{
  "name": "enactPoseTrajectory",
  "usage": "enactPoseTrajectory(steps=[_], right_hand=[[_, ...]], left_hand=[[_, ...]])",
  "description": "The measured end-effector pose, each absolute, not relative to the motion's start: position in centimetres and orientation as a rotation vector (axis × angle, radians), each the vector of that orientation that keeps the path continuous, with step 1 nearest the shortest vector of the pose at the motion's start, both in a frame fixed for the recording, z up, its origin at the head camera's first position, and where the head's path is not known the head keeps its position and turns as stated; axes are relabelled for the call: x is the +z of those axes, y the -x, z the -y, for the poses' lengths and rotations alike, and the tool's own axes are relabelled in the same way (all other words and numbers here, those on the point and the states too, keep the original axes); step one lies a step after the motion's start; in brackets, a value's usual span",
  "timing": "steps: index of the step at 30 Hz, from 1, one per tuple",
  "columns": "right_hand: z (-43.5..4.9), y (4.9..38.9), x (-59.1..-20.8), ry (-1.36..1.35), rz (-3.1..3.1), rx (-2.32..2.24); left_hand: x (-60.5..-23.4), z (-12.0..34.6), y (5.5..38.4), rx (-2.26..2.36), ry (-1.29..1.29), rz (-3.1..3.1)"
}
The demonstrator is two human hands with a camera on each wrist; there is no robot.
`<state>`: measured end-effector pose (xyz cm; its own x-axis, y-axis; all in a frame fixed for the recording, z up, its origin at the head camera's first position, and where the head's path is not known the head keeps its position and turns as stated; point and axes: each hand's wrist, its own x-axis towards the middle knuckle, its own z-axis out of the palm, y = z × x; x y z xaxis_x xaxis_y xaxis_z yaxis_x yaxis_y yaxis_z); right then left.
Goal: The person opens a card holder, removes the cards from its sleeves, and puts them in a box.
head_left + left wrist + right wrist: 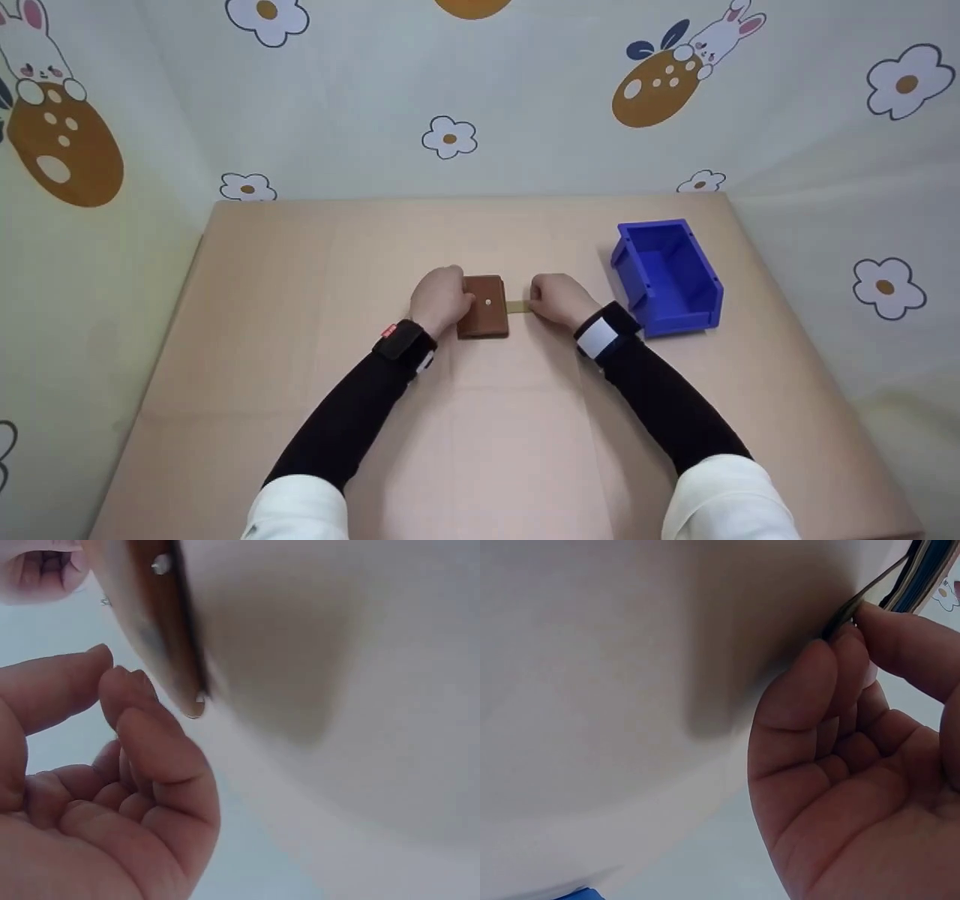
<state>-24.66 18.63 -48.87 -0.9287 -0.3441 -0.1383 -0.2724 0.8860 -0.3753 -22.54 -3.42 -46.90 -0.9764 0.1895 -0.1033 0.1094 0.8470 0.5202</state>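
A small brown wallet (486,322) with a silver snap lies near the middle of the table. My left hand (439,300) grips its left edge between thumb and fingers. From the wallet's right side a narrow tan strip (517,307) sticks out, its far end pinched by my right hand (561,298). In the right wrist view the thin strip (877,583) runs from between thumb and fingertips to the dark layered edge of the wallet (922,574). In the left wrist view the wallet's brown side (154,607) with metal studs shows beyond the fingers.
A blue plastic bin (667,277) stands at the right, just beyond my right wrist. The table (300,300) is covered in light brown board. A pale patterned curtain (360,97) encloses its back and sides.
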Motion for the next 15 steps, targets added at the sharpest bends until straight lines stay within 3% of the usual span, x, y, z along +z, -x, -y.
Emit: enactPoseTrajectory(steps=[11, 15], right_hand=[[-18.5, 24.5, -49.0, 0.477, -2.873, -0.527], [-18.6, 24.4, -49.0, 0.466, -2.870, -0.523]], left_hand=[[-47.4, -0.1, 20.6, 0.586, -0.703, -2.934], [-47.8, -0.5, 20.2, 0.530, -0.767, -2.945]])
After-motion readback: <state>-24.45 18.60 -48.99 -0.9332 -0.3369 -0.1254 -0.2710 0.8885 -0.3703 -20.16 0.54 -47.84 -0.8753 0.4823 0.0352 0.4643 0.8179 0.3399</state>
